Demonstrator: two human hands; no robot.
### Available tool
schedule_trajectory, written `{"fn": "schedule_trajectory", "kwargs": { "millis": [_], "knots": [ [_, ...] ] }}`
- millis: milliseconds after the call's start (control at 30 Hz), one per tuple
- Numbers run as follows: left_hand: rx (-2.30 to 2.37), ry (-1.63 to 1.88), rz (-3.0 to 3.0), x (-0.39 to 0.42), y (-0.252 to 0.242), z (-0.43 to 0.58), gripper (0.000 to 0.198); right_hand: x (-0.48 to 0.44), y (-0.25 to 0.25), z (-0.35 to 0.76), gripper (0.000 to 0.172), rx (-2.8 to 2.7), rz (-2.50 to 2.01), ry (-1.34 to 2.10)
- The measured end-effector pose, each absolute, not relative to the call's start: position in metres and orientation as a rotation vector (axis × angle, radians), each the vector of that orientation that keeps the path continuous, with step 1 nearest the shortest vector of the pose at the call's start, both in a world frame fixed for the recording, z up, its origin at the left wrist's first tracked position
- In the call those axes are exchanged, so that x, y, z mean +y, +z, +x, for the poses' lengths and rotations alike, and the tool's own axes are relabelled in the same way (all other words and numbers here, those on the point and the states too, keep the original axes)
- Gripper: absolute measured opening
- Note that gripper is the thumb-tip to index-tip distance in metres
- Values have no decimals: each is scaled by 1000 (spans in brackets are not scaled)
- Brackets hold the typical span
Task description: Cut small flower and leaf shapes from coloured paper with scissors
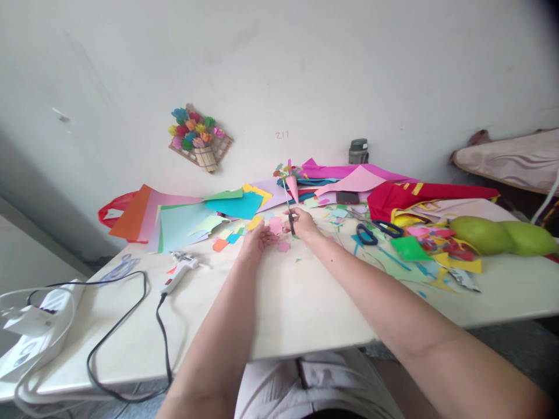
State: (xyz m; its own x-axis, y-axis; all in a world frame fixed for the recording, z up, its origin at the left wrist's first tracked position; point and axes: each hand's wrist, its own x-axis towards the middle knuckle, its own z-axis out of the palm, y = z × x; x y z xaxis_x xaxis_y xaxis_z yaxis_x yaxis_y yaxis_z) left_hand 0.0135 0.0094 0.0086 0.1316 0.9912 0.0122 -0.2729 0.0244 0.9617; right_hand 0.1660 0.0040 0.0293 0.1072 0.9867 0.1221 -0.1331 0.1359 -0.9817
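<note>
Our L hand (pixel 262 237) & R hand (pixel 303 224), close together over cut paper (pixel 283 247) on a cream table (pixel 314 314).
Our R hand is closed round a slim dark-handled tool (pixel 292 224), tip up; our L hand is part-open, fingers loosely curled, by a pink paper piece (pixel 276 225) btwn the 2 hands; can't tell if we grip it. Small scraps (pixel 220 244) crowd just L of it, w/ colored sheets (pixel 233 205) behind. A glue gun (pixel 181 270) lies well L, navy-handled scissors (pixel 359 234) to the R, lg green fruit-like items (pixel 483 234) far R. Containers: pink cone (pixel 293 189) behind the tool, sm. blooms (pixel 278 173) at its top; straw-like holder (pixel 205 157) up on the wall (pixel 393 70) w/ paper flowers (pixel 191 124); dark bottle (pixel 358 152) by the wall, contents unclear.
</note>
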Motion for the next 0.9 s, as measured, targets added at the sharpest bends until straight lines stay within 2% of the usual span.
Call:
{"fn": "schedule_trajectory", "kwargs": {
  "millis": [300, 900],
  "knots": [
    [1023, 1246, 1245, 11, 5, 12, 42, 7, 25, 167, 35, -1146, -1011, 1161],
    [1058, 1242, 1336, 7, 7, 14, 44, 4, 30, 167, 29, -1099, -1054, 1142]
  ]
}}
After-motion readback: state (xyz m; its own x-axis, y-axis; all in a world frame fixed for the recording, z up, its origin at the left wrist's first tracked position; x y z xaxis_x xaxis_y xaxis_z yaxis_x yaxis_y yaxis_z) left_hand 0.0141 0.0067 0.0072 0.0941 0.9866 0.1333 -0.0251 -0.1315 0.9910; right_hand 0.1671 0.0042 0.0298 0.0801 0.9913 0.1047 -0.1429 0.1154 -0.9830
